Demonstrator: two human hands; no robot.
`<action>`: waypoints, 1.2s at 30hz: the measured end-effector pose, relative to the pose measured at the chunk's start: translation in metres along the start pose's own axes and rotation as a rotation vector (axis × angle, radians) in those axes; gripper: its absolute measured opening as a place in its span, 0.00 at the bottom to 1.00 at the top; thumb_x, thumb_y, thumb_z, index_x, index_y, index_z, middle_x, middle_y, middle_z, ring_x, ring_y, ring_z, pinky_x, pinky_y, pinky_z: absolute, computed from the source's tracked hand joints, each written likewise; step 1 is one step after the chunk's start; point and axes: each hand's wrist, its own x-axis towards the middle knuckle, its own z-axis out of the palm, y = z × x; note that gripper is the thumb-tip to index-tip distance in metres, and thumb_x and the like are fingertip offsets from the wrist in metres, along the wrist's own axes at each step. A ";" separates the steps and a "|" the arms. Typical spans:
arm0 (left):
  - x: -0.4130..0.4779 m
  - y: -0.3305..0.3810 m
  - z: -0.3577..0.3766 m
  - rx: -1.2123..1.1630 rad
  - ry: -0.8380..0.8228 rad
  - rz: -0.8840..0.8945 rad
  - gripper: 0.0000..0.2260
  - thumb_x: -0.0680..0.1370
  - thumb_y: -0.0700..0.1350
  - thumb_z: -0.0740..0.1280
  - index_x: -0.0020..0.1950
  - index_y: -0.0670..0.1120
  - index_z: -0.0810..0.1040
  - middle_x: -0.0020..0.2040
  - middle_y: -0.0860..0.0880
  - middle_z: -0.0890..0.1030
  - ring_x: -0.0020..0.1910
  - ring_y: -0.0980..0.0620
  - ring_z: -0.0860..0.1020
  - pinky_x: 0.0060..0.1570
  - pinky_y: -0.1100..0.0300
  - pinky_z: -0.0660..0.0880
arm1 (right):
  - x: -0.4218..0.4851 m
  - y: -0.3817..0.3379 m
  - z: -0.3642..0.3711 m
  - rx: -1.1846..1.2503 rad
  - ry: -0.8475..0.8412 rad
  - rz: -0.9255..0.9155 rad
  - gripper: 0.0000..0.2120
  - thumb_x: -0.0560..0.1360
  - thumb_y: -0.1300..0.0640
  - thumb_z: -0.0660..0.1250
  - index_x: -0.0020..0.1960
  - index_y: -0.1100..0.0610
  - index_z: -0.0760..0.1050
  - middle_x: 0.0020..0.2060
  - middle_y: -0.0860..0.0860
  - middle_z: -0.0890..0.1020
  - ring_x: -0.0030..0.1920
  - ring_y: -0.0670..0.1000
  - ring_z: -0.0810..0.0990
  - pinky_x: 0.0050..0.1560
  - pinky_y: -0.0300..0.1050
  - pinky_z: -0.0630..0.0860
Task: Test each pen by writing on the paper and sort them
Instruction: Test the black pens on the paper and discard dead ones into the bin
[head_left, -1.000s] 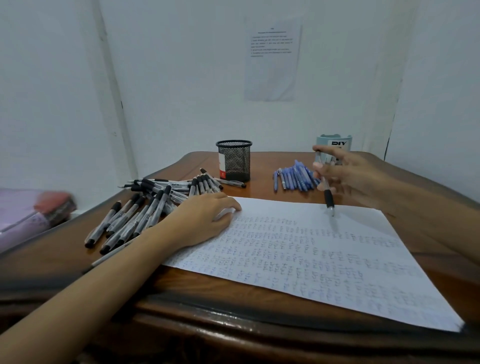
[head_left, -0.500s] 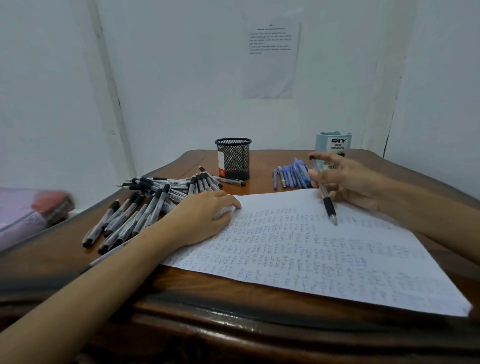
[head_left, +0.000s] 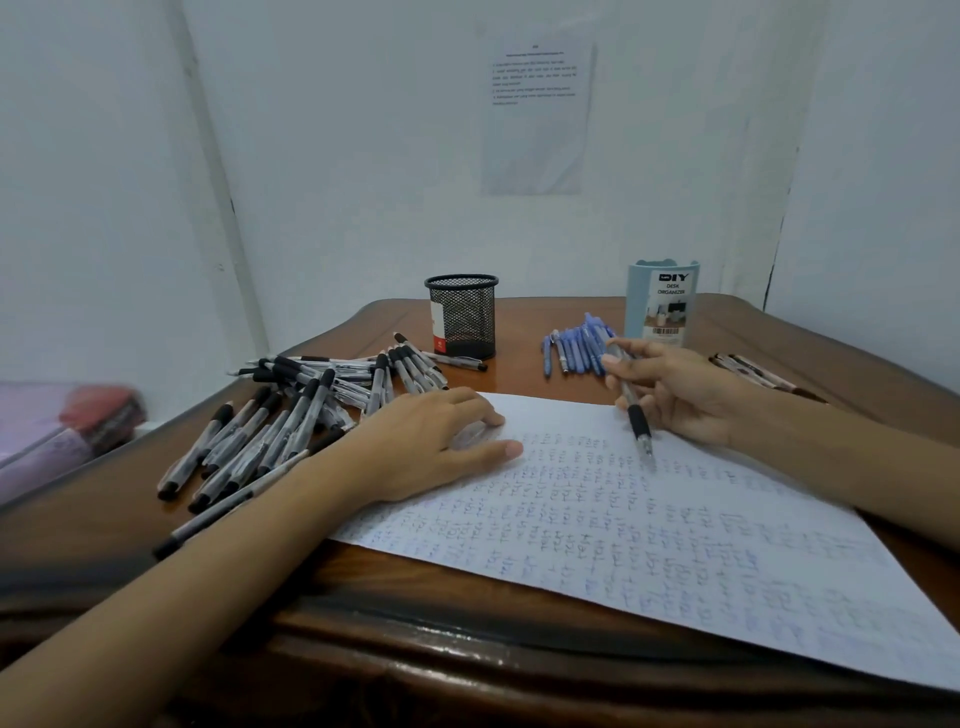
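left hand, fingers flat and holding nothing, pins paper at frame centre so it won't slide; right hand pinches pen right of centre, tip angled down to write.

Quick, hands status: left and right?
Left hand: open, resting flat on the paper.
Right hand: holding a black-grip pen.

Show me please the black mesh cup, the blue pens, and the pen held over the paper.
black mesh cup (head_left: 462, 317): head view, middle of its mesh wall.
blue pens (head_left: 576, 353): head view, middle of the bundle.
held pen (head_left: 638, 422): head view, its black grip section.
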 end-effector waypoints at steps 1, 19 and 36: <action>-0.001 -0.001 0.000 0.015 -0.008 -0.007 0.39 0.67 0.74 0.42 0.67 0.54 0.69 0.67 0.57 0.70 0.62 0.58 0.70 0.64 0.57 0.67 | 0.000 -0.002 0.001 0.010 0.003 -0.031 0.18 0.73 0.65 0.66 0.61 0.56 0.70 0.27 0.53 0.79 0.22 0.46 0.76 0.22 0.35 0.73; 0.013 0.012 -0.003 -0.004 -0.014 0.074 0.20 0.77 0.61 0.55 0.60 0.51 0.74 0.60 0.54 0.75 0.54 0.57 0.74 0.56 0.61 0.71 | -0.012 0.002 0.007 0.150 0.181 -0.076 0.09 0.75 0.58 0.67 0.40 0.59 0.70 0.17 0.48 0.69 0.16 0.42 0.66 0.20 0.33 0.72; 0.041 0.017 0.015 0.032 -0.035 0.047 0.23 0.80 0.57 0.52 0.73 0.48 0.65 0.71 0.51 0.67 0.67 0.54 0.67 0.64 0.60 0.62 | -0.025 0.012 0.018 -0.585 -0.010 -0.337 0.22 0.64 0.45 0.73 0.29 0.62 0.69 0.18 0.50 0.70 0.18 0.45 0.64 0.20 0.33 0.62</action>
